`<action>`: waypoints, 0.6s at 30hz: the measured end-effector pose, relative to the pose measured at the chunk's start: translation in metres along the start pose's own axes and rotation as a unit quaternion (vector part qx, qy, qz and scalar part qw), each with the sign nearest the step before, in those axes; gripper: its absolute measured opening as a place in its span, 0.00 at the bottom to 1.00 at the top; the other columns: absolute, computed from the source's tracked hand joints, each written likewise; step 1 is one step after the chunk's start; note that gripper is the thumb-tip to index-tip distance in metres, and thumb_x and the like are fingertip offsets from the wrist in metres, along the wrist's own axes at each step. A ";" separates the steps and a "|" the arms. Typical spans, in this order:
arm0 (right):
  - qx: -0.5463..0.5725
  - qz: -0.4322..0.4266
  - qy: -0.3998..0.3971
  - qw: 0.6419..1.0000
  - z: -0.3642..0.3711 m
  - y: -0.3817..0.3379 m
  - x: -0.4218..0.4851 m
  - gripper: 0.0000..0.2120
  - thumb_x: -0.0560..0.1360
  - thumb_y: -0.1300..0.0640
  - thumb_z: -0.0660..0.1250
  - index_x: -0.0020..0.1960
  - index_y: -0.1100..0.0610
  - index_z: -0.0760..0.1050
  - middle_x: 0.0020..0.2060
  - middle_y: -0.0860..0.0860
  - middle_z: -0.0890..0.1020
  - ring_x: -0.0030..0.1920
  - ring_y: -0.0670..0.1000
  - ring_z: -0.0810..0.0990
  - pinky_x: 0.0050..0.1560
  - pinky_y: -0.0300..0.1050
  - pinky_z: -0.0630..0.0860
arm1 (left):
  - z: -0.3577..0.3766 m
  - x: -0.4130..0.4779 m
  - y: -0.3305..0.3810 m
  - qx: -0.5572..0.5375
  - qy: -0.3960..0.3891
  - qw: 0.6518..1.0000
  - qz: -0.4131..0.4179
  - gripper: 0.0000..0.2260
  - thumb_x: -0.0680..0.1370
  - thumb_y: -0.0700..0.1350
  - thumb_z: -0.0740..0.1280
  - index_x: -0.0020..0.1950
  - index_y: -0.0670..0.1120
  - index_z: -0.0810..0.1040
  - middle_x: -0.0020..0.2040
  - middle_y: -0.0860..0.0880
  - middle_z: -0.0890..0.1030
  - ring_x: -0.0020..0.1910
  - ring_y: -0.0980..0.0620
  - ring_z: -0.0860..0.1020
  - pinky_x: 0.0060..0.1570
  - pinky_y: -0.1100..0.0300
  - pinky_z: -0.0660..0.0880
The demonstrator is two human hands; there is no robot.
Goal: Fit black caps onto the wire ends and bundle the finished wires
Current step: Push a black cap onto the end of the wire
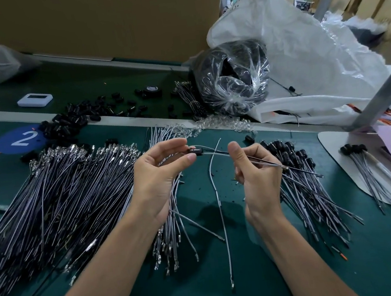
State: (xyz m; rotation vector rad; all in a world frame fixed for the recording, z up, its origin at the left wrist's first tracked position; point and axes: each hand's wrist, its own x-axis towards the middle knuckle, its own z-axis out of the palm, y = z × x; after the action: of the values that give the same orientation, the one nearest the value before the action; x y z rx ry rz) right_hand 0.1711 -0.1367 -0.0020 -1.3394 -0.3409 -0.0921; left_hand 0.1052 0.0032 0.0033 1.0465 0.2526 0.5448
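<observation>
Grey uncapped wires [55,203] heap the green desk [207,283] at left. Above its middle the left grip [159,177] pinches a black cap [193,151]; the right grip [255,172], fingers curled, pinches the wire [217,154] entering it, capped wires [301,183] piled beside.

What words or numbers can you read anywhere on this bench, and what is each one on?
"2", white, on the blue round sticker on the green table.
Screen of the white device: too blurred to read.
Label on the black tape roll: too blurred to read.
Small dark marks on the white sack: too small to read.
</observation>
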 end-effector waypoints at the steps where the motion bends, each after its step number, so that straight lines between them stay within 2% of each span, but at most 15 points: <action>1: -0.003 -0.001 -0.004 1.000 0.000 0.000 0.000 0.14 0.68 0.47 0.75 0.32 0.54 0.74 0.23 0.47 0.71 0.25 0.45 0.66 0.29 0.36 0.64 | 0.000 0.000 0.000 0.005 -0.005 1.000 0.002 0.17 0.60 0.36 0.75 0.47 0.44 0.83 0.40 0.50 0.85 0.43 0.53 0.83 0.47 0.65 0.79; 9: -0.020 -0.027 -0.036 0.999 0.003 0.002 -0.002 0.14 0.69 0.49 0.75 0.34 0.55 0.74 0.25 0.45 0.73 0.26 0.44 0.67 0.29 0.34 0.65 | 0.005 -0.002 -0.003 0.045 -0.025 0.999 0.019 0.16 0.59 0.38 0.76 0.45 0.46 0.84 0.40 0.50 0.85 0.42 0.55 0.83 0.45 0.68 0.77; 18: -0.022 -0.025 0.012 0.999 0.000 -0.001 -0.001 0.15 0.69 0.49 0.74 0.34 0.56 0.73 0.24 0.47 0.71 0.27 0.45 0.66 0.29 0.38 0.65 | 0.003 -0.001 -0.001 0.016 -0.003 1.000 0.009 0.16 0.59 0.37 0.76 0.46 0.45 0.83 0.40 0.50 0.85 0.42 0.54 0.83 0.45 0.67 0.78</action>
State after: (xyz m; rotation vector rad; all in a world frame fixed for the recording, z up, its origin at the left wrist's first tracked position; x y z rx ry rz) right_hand 0.1702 -0.1365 -0.0016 -1.3732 -0.3544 -0.1589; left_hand 0.1059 -0.0002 0.0044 1.0822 0.2478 0.5553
